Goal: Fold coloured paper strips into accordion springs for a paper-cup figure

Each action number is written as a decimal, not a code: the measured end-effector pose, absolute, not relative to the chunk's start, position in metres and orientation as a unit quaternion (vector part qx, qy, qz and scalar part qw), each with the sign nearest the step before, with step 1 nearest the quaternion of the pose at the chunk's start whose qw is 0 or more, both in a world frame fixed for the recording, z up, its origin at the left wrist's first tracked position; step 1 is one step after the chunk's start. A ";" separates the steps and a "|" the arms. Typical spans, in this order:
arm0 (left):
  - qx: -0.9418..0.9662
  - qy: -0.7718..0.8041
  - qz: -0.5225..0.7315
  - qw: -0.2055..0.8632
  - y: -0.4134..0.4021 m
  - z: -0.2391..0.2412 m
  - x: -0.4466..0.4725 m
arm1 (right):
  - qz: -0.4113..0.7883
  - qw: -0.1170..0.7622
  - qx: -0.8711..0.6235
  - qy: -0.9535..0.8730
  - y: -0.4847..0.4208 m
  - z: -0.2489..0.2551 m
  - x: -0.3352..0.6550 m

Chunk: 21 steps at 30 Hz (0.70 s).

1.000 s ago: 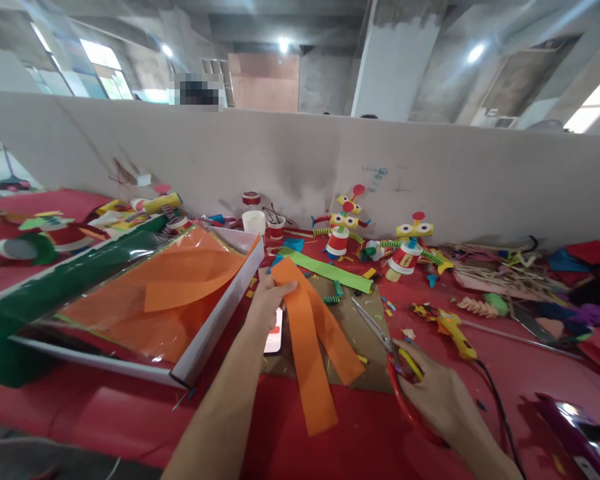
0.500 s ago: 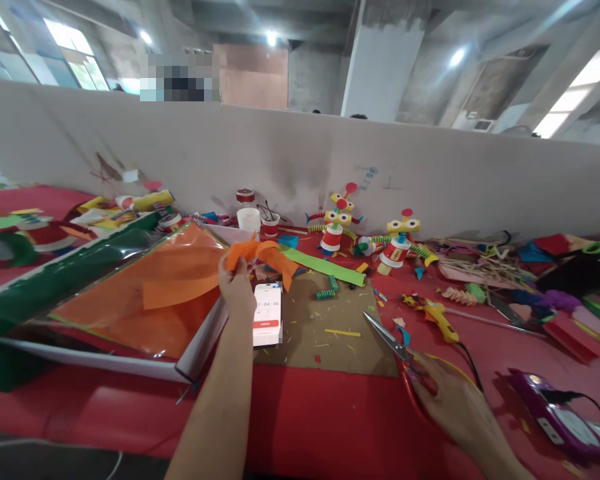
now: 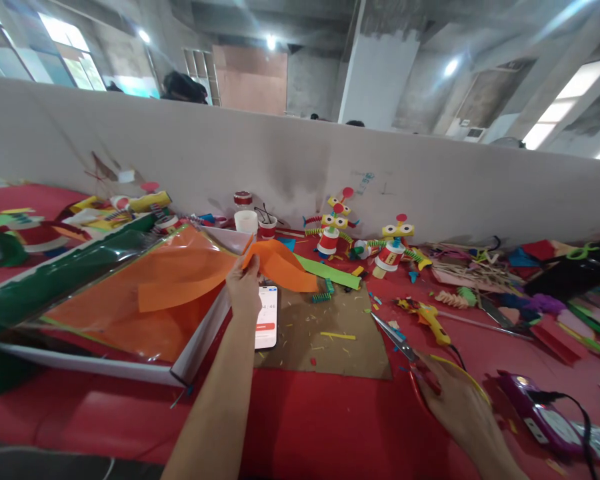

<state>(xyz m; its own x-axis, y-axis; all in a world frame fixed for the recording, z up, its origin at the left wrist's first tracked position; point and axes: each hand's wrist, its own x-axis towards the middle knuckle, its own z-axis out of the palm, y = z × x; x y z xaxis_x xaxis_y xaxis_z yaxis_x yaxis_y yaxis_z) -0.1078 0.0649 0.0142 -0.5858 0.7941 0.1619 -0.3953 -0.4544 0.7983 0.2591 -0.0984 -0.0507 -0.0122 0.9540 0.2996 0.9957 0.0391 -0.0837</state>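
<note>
My left hand [image 3: 244, 277] pinches a curved strip of orange paper [image 3: 285, 263], its free end drooping to the right over the cardboard mat [image 3: 300, 353]. Closed around the red handles of a pair of scissors [image 3: 399, 343] is my right hand [image 3: 453, 387]; the blades point up and left, low over the mat's right edge. Below the left hand lies a lit phone [image 3: 267, 327], partly covered by that hand. A light green strip [image 3: 333, 272] and a small green folded paper spring [image 3: 324, 293] lie beyond on the mat.
A white-edged box [image 3: 200, 353] with orange sheets in clear film stands at left. Paper-cup robot figures [image 3: 391, 253] stand by the low wall. On the right are a yellow glue gun [image 3: 434, 323] with a cord, a purple device [image 3: 540, 413] and paper scraps.
The orange strip, bunched and folded before, has spread out and reaches further right. My right hand keeps hold of the scissors. The view has shifted slightly.
</note>
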 end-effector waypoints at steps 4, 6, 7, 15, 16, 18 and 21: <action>0.276 0.345 0.816 0.372 0.065 0.057 -0.087 | -0.086 0.149 -0.681 -0.712 -0.099 -0.054 0.259; 0.300 0.309 0.795 0.428 0.066 0.087 -0.075 | -0.092 0.146 -0.675 -0.717 -0.100 -0.057 0.258; 0.317 0.291 0.767 0.476 0.066 0.102 -0.069 | -0.093 0.146 -0.672 -0.720 -0.101 -0.059 0.258; 0.116 0.283 0.604 0.736 0.110 0.130 -0.053 | -0.084 0.208 -0.672 -0.706 -0.106 -0.077 0.260; 0.090 0.318 0.617 0.714 0.119 0.120 -0.055 | -0.080 0.215 -0.672 -0.704 -0.107 -0.078 0.259; 0.072 0.353 0.625 0.693 0.136 0.096 -0.059 | -0.081 0.228 -0.673 -0.699 -0.109 -0.079 0.258; 0.053 0.397 0.651 0.645 0.156 0.061 -0.067 | -0.090 0.240 -0.668 -0.698 -0.111 -0.080 0.257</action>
